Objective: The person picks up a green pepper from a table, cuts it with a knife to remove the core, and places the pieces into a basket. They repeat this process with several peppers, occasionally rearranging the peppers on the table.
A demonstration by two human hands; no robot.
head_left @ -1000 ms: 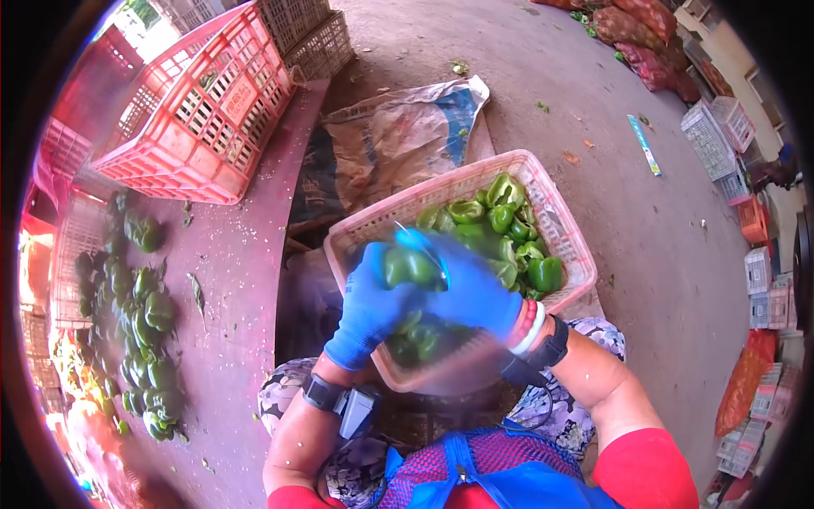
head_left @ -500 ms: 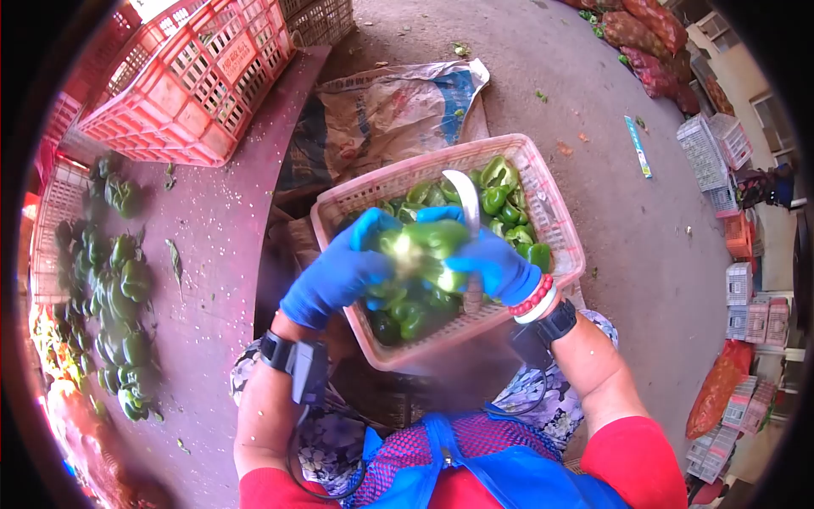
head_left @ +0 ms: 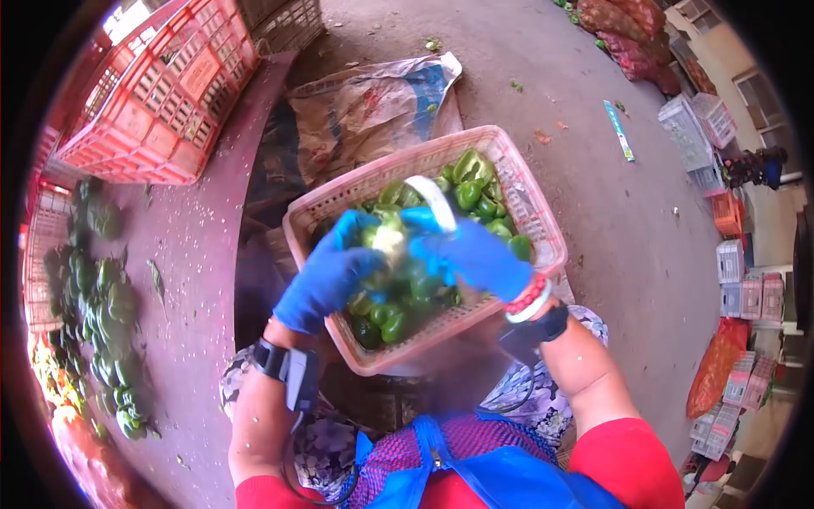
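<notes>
Over a pink plastic basket (head_left: 530,191) of green peppers, some of them cut open, both blue-gloved hands are raised. My left hand (head_left: 329,273) has its fingers closed on a piece of green pepper (head_left: 389,241) with a pale inner part showing. A curved knife (head_left: 432,202) sticks up from my right hand (head_left: 479,257), whose fingers are wrapped round its handle beside the pepper. Motion blurs the pepper and the fingertips. Whole and cut peppers (head_left: 472,171) lie in the basket.
Green peppers (head_left: 117,301) lie on the pink surface at left, below a large pink crate (head_left: 161,102). A crumpled sack (head_left: 365,114) lies beyond the basket. Crates (head_left: 695,136) and filled sacks (head_left: 716,369) stand at right.
The view has shifted, so the basket appears further left. The pepper between my hands looks smaller and has its pale inside turned up; my right hand and the knife are a little apart from it.
</notes>
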